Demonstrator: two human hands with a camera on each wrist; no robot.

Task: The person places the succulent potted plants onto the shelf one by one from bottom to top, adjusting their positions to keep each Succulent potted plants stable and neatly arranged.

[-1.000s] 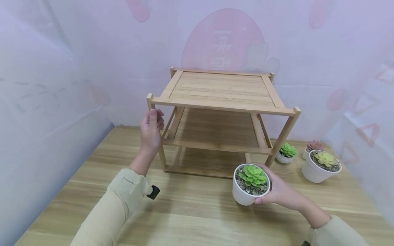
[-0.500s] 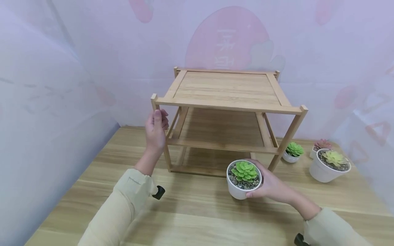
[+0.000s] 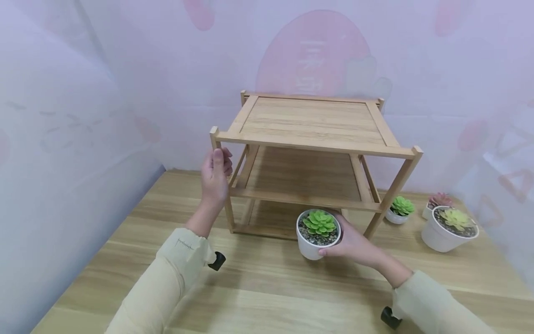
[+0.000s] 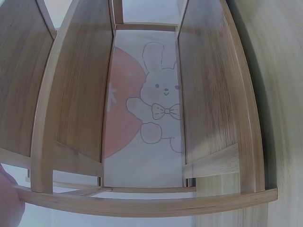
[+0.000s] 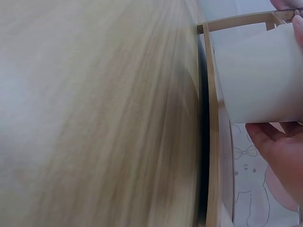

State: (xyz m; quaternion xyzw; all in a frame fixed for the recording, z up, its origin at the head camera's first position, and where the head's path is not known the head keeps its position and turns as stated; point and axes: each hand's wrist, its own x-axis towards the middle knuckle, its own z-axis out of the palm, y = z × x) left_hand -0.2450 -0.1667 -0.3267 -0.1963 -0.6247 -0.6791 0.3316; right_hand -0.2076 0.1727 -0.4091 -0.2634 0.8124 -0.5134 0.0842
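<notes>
In the head view I have the right hand (image 3: 354, 246) curled round the side of a white pot (image 3: 310, 248), thumb toward me and the other fingers passing behind. I take this side hold to be the sensible one: it leaves the green succulent (image 3: 320, 223) on top unpressed and the pot roughly upright. The pot is just in front of the lower tier of the wooden rack (image 3: 321, 121), hiding part of its bottom rail; I cannot tell whether its base touches the table (image 3: 258, 301). The left hand (image 3: 215, 176) grips the front left post (image 3: 229, 214) under the top corner, probably to steady the frame. From there the pot lies lower and to the right, well apart. At the far right, a small green plant (image 3: 401, 209), a pink plant (image 3: 440, 201) and a larger potted pale plant (image 3: 446, 235) stand grouped beside the rack.

Through the left wrist camera I look between the tiers to a rabbit print (image 4: 163, 94) behind; only the edge of that hand shows, against the post. The pot is out of this view.

From the right wrist I see the pot's plain wall right at the hand, with fingertips (image 5: 265, 135) pressed against it and the rack's rail near its base.
</notes>
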